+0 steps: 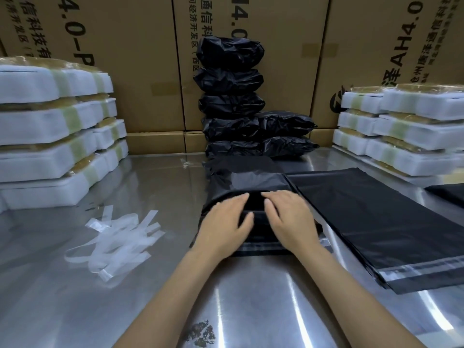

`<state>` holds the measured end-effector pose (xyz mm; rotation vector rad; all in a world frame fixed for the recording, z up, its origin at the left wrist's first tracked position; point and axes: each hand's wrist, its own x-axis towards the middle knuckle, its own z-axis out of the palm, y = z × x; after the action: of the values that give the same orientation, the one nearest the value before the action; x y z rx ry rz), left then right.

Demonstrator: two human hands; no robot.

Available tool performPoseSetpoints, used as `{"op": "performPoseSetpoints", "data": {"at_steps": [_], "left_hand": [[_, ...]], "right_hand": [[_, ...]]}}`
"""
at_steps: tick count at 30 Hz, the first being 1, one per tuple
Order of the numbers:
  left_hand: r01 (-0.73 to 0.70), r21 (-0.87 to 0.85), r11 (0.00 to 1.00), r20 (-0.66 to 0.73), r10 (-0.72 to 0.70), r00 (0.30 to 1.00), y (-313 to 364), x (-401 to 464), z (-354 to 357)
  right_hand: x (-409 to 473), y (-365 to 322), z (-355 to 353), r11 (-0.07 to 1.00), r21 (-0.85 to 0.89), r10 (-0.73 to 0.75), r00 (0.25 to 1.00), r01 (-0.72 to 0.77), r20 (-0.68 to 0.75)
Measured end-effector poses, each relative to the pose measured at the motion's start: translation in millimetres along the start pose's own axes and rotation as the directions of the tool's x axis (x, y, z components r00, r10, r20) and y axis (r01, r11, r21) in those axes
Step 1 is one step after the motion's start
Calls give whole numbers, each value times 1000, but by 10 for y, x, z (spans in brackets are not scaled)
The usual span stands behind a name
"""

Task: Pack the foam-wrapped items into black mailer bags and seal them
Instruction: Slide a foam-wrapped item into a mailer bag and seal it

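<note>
My forearms reach out over the steel counter (251,297), and my left hand (223,222) and right hand (291,219) lie side by side, fingers flat and fairly straight, pressing down on the filled black mailer bag (251,182) right in front of me. Neither hand curls round anything. I judge the bag film thin, slick and crinkly, the foam-wrapped block inside light, firm at the core and a little springy, so I would hold it by its two long sides, palms flat, not by the loose plastic. The pale adhesive strip (263,246) at the near mouth peeks out beneath my wrists. Left of it lies a heap of peeled liner strips (118,237); right, a stack of empty mailer bags (371,222). Farther off, foam-wrapped items (50,136) are stacked at both sides, sealed black parcels (231,96) piled against cardboard cartons (140,71).
</note>
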<state>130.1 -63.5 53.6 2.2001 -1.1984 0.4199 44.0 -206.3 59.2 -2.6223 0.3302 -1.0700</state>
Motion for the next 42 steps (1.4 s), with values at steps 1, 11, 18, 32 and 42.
{"op": "performPoseSetpoints", "data": {"at_steps": [1,11,18,32,42], "left_hand": [[-9,52,999,87,4,996,22,-3,83],[165,124,978,189,-187,964,-176,-22,204],[311,141,940,132,-329,935,-173,3,243],[425,134,895,103,-439,892,-496,-215,-74],[435,-295,851,78,-432,898,-688,-488,-500]], "right_hand": [[-4,-15,72,1000,-17,4,995,-2,102],[-61,327,221,898,-254,420,872,-359,251],[-78,325,238,844,-349,502,830,-408,244],[-65,348,170,778,-427,573,799,-460,185],[-195,117,-14,981,-143,101,978,-128,-184]]}}
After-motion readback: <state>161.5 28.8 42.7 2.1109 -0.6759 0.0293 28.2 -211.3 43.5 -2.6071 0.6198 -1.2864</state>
